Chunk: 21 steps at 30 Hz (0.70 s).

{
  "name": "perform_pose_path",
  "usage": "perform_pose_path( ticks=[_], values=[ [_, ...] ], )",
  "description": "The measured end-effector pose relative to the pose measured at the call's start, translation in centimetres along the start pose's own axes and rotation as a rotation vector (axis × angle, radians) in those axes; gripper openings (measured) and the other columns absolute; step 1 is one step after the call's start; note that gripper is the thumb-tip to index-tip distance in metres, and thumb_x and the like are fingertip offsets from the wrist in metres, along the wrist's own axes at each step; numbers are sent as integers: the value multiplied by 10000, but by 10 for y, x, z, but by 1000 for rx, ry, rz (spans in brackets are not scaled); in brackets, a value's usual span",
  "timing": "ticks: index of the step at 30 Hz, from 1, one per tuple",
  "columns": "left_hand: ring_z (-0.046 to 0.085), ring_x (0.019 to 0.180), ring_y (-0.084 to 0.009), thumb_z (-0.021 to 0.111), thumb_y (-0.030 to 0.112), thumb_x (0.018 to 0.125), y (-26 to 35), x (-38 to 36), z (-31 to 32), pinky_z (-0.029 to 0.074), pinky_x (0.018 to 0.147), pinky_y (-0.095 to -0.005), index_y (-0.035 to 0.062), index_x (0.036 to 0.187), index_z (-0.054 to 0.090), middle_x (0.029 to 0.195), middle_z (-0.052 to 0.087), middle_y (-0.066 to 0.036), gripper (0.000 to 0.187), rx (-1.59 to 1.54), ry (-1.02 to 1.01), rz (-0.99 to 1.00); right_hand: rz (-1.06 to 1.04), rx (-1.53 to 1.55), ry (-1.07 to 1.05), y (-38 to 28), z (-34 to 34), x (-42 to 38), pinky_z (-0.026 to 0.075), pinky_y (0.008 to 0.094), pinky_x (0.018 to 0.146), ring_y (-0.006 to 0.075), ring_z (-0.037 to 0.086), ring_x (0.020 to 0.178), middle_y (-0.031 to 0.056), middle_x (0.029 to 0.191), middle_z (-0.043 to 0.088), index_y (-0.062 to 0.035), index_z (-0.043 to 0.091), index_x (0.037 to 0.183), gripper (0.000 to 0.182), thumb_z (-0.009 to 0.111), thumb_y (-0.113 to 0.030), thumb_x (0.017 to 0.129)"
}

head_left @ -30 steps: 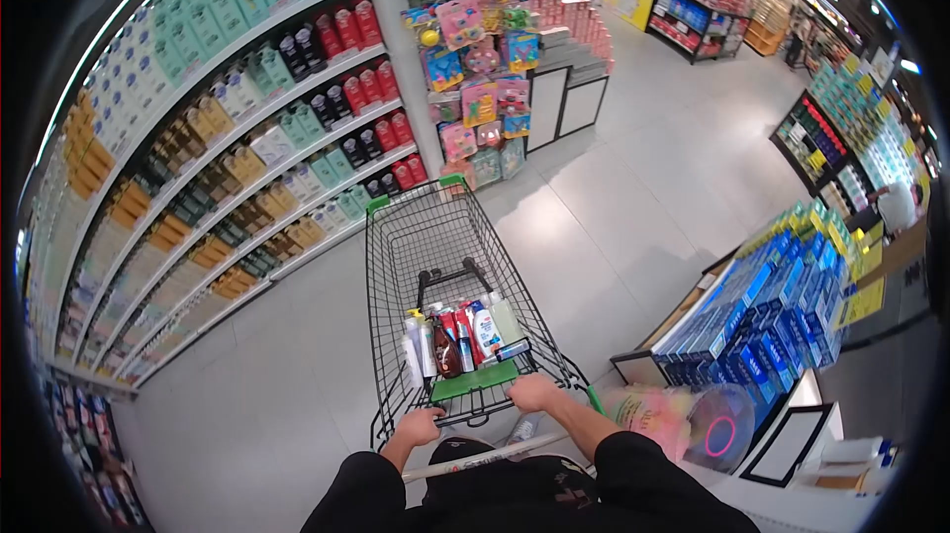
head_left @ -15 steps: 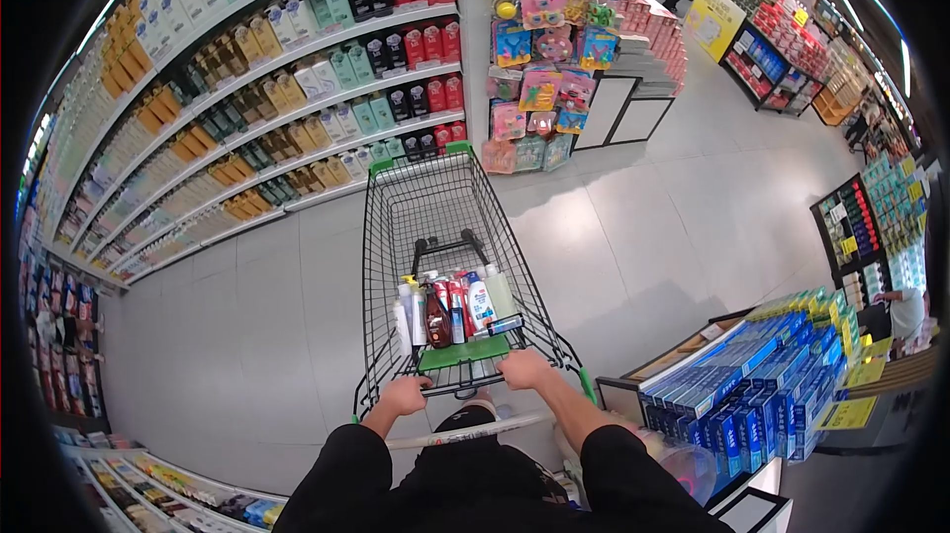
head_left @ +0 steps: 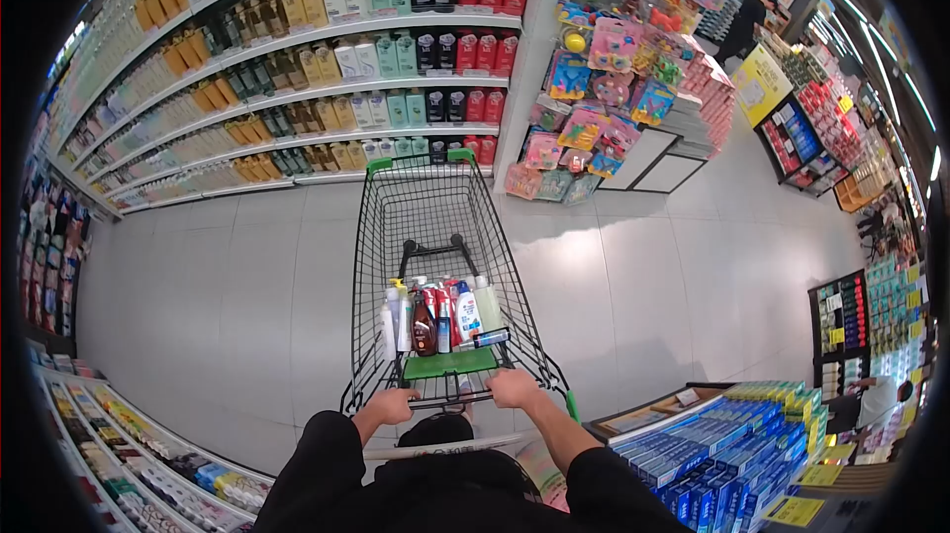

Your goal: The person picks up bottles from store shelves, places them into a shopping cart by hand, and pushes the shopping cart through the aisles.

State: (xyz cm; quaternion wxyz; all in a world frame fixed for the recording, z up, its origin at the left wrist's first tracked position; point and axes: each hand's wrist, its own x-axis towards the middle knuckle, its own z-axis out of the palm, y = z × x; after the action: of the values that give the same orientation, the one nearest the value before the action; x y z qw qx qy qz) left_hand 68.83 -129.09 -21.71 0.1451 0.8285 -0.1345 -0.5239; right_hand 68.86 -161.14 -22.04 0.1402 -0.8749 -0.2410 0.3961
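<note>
A black wire shopping cart (head_left: pixel 411 221) with green corner caps stands in front of me. My left hand (head_left: pixel 391 406) is closed around the left part of its push bar, and my right hand (head_left: pixel 513 389) grips the same bar further right. Behind the bar lies a green flap (head_left: pixel 450 363). At the near end of the basket stand several bottles, among them a brown bottle (head_left: pixel 425 325), a white-and-blue bottle (head_left: pixel 466 305) and a pale green bottle (head_left: pixel 488 305). A small dark-and-silver package (head_left: pixel 485 339) lies in front of them.
Shelves of pump bottles (head_left: pixel 327 68) rise ahead and left. Hanging packs of colourful toys (head_left: pixel 594 88) are on the shelf end. A stack of blue boxes (head_left: pixel 693 454) stands close on my right, a low shelf (head_left: pixel 148 454) at lower left. A person (head_left: pixel 876 399) is at far right.
My view has turned somewhat left, and the bottle shelves ahead appear larger and nearer. The toy packs have shifted right in view. Both hands stay on the bar.
</note>
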Motion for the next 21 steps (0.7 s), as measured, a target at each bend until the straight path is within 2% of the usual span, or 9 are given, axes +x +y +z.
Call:
perform_pose_path(
  ticks=[2,12,14,17,19,21],
  values=[
    [626,1092,-363,596,184,747,-4,7,-4,501,932,-455,197,1290,607,1163,675,-174,543,-23,-22,-6,-16,-37,-27,7,-1,10,559,453,755,295,669,952,136,891,697,-100,685,931,193,611,-258,847],
    [641,1043,-374,566,161,736,-17,24,-51,508,914,-453,194,1266,618,1101,686,-191,534,-92,2,-18,-109,-59,-44,27,-44,62,553,448,787,311,655,982,145,920,689,-74,671,914,200,606,-253,851],
    [647,1073,-333,574,186,747,-21,28,-58,511,915,-442,210,1278,614,1150,684,-158,533,-96,5,-18,-114,-64,-56,29,-54,72,552,451,787,313,655,981,150,923,689,-73,668,908,195,608,-250,850],
    [643,1083,-338,576,193,746,-26,38,-62,506,931,-443,212,1278,616,1159,682,-153,533,-134,22,-22,-104,-66,-66,33,-70,83,550,458,787,318,655,979,158,930,689,-72,663,896,185,613,-243,847],
    [641,1087,-341,578,196,745,-25,44,-68,505,937,-442,212,1279,616,1164,681,-151,535,-136,24,-40,-120,-69,-62,37,-82,92,558,459,794,331,665,969,161,945,692,-72,681,940,197,620,-203,806],
    [639,1092,-344,580,200,744,-30,46,-78,503,943,-440,212,1280,616,1169,680,-149,538,-126,27,-65,-121,-91,-75,35,-99,100,553,462,794,329,658,975,159,935,691,-72,675,932,196,623,-226,821]
  ],
)
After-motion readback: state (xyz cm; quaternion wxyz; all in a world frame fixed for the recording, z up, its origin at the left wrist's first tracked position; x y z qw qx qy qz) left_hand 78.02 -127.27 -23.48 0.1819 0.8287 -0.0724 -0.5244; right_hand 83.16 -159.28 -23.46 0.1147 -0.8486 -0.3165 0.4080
